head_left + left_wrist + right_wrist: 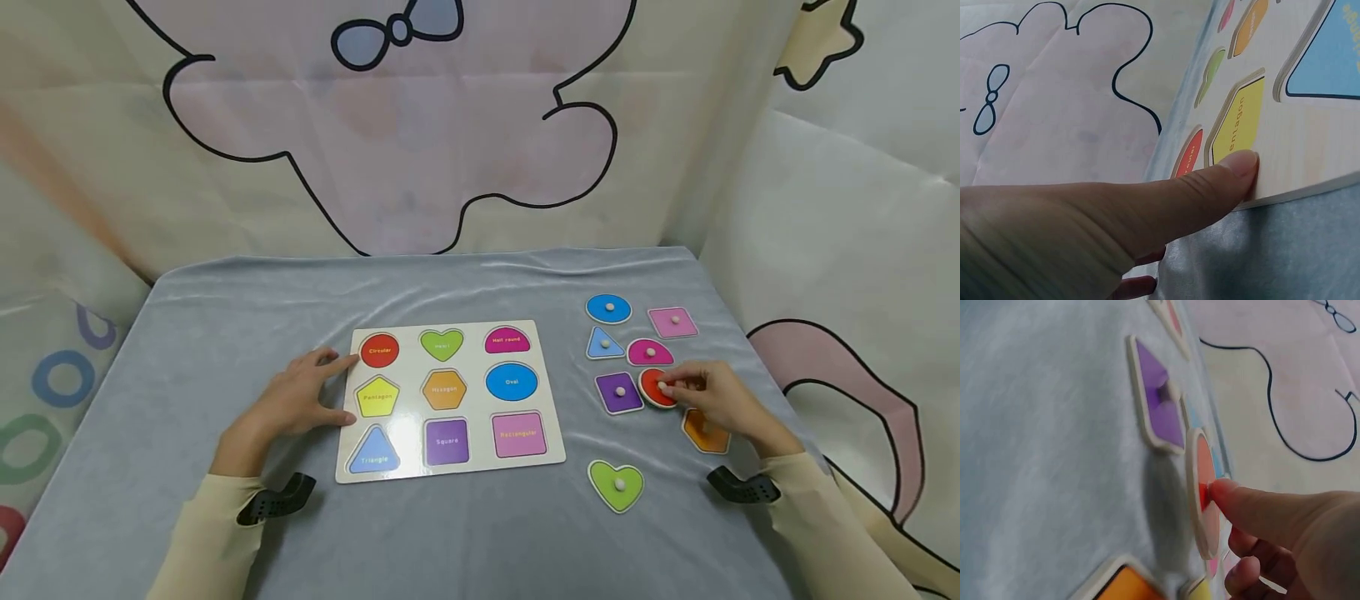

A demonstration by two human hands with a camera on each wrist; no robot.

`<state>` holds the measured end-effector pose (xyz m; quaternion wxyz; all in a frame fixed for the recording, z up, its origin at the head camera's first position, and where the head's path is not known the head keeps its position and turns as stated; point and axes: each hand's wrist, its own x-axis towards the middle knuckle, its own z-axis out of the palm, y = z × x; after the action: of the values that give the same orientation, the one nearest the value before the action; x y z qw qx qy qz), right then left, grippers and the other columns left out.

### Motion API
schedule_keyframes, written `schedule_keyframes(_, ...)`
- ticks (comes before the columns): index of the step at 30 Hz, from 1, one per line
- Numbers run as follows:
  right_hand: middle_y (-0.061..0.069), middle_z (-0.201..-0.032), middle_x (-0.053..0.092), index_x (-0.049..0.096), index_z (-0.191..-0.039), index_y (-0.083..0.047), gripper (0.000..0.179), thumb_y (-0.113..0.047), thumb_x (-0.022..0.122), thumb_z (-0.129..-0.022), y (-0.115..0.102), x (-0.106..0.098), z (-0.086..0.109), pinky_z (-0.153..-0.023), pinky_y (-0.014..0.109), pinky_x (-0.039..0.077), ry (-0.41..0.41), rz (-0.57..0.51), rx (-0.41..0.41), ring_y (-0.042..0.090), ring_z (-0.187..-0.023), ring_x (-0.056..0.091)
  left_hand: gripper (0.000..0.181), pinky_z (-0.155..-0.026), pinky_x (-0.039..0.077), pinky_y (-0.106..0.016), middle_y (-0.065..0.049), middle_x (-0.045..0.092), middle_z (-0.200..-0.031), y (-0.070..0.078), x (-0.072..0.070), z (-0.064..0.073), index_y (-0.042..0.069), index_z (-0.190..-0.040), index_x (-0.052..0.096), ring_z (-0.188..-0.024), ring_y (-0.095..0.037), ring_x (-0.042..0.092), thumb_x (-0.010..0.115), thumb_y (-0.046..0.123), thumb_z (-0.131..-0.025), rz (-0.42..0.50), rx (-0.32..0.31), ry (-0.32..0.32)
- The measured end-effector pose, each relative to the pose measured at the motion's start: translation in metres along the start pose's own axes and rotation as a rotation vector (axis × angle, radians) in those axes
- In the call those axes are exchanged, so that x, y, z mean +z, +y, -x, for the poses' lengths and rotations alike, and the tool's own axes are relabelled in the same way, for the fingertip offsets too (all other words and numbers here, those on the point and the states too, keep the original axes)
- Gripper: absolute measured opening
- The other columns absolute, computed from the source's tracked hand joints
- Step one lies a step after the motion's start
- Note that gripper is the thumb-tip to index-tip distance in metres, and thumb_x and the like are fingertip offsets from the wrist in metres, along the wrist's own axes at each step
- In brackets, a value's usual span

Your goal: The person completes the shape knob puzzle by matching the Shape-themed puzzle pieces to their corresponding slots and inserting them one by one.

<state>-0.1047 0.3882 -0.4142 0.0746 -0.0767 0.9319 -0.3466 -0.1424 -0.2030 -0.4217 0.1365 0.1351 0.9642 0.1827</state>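
A white shape-puzzle board (480,477) lies on the cloth, with labelled coloured recesses. My left hand (296,396) rests at its left edge, index finger by the red circular recess (379,350) and thumb on the rim near the yellow pentagon recess (1244,122). To the right, my right hand (720,400) pinches the knob of a red circle piece (1205,462) between thumb and fingers. The circle is tilted and raised over the cloth, its shadow below it. Beside it lie a purple square piece (619,393) and an orange hexagon piece (705,433), the latter partly under the hand.
Farther back lie a blue oval (600,315), a pink rectangle (672,322), a blue triangle (600,352) and a magenta half round (647,357). A green heart (611,496) sits nearer the front. A yellow piece (1199,591) shows beneath the right hand. Grey cloth (480,542) covers the table.
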Motion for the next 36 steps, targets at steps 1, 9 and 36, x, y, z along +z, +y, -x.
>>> schedule_keyframes(1,0.004,-0.074,0.060,0.075,-0.106,0.004,0.019,-0.010,0.072,-0.093,-0.002,0.002,-0.001,-0.051,0.020,0.045,0.009,-0.002,-0.015,0.011,-0.061,0.051,0.092,-0.105,0.035,-0.075,-0.026,0.040,-0.151,0.000,0.001,0.001,0.015,-0.153,0.046,-0.136,-0.049,0.037,0.088,0.040,-0.075,-0.001,-0.001,-0.001)
schedule_keyframes(9,-0.003,-0.073,0.059,0.077,-0.102,-0.002,0.014,-0.009,0.075,-0.091,-0.039,0.017,-0.015,-0.053,0.019,0.042,0.091,0.033,-0.133,0.005,-0.067,0.051,0.092,-0.108,0.033,-0.074,-0.025,0.040,-0.151,0.001,0.002,0.001,0.017,-0.153,0.045,-0.138,-0.048,0.036,0.087,0.039,-0.075,0.015,-0.017,-0.009)
schedule_keyframes(36,0.005,-0.077,0.063,0.080,-0.099,-0.004,0.013,-0.013,0.077,-0.089,-0.164,0.131,-0.104,-0.062,0.020,0.043,-0.026,-0.144,-0.264,0.016,-0.073,0.052,0.092,-0.109,0.033,-0.073,-0.025,0.041,-0.151,-0.002,0.002,0.002,0.016,-0.154,0.045,-0.138,-0.047,0.037,0.088,0.038,-0.076,0.017,-0.012,-0.006)
